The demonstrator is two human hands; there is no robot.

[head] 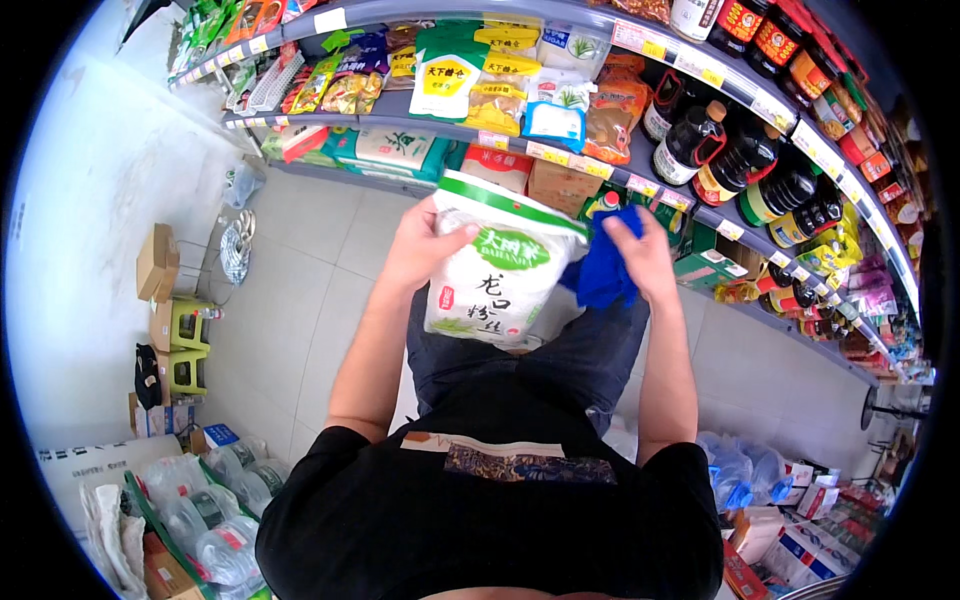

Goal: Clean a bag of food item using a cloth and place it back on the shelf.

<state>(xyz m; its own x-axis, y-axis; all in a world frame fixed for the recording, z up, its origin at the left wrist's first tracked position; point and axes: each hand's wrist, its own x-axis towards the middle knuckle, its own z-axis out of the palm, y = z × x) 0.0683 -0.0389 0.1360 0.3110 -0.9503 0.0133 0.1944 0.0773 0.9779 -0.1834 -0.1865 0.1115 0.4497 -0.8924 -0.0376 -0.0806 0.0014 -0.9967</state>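
Observation:
My left hand [431,247] grips the left edge of a white plastic bag of vermicelli noodles [487,277], its thumb on the front. A green band runs along the bag's top, and the front bears a green emblem and black writing. In my right hand [643,251] is a bunched blue cloth [604,262], hanging beside the bag's right edge. Both hands are above my thighs, in front of the lower shelves. Whether the cloth touches the bag cannot be told.
Ahead, a grey store shelf [390,120] carries bagged seasonings and a green-and-white pouch [446,71]. Dark sauce bottles [686,146] stand to the right. Yellow-green stools [187,326] and cardboard boxes [157,262] line the left wall. Large water bottles [225,551] lie behind at left.

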